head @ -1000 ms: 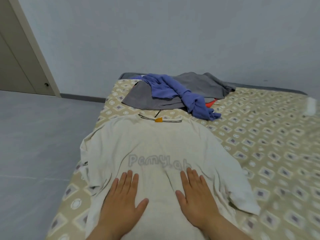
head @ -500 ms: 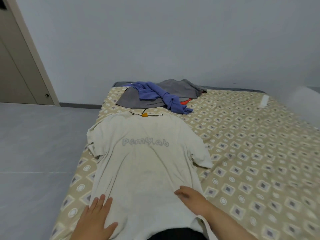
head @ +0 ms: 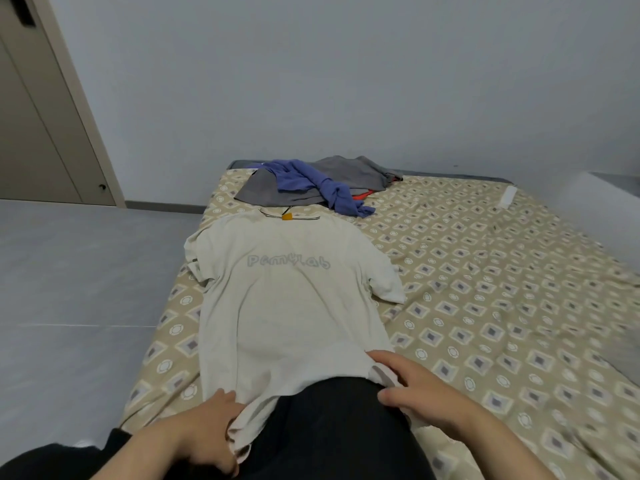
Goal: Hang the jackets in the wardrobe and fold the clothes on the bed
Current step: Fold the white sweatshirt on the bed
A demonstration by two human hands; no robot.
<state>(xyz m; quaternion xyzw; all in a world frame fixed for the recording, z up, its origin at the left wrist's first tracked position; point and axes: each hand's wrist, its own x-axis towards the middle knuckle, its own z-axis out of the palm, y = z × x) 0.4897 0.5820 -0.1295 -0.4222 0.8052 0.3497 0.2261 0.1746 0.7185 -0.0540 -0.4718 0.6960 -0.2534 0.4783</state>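
Note:
A cream T-shirt (head: 291, 306) with pale lettering lies flat and face up on the patterned bed (head: 485, 306), collar toward the wall. My left hand (head: 204, 434) grips the shirt's bottom hem at its left corner, fingers curled into the cloth. My right hand (head: 412, 382) holds the hem at the right corner, fingers bent over the fabric. A dark garment on my body (head: 329, 427) covers the middle of the hem.
A pile of grey (head: 311, 188), blue (head: 311, 181) and a bit of red clothing lies at the bed's far end. A small white object (head: 508, 197) sits near the far right edge. Grey floor (head: 86, 289) and a door (head: 41, 133) are on the left.
Both hands slid down the shirt from its chest to the bottom hem and closed on its corners. The view pulled back, showing more of the bed.

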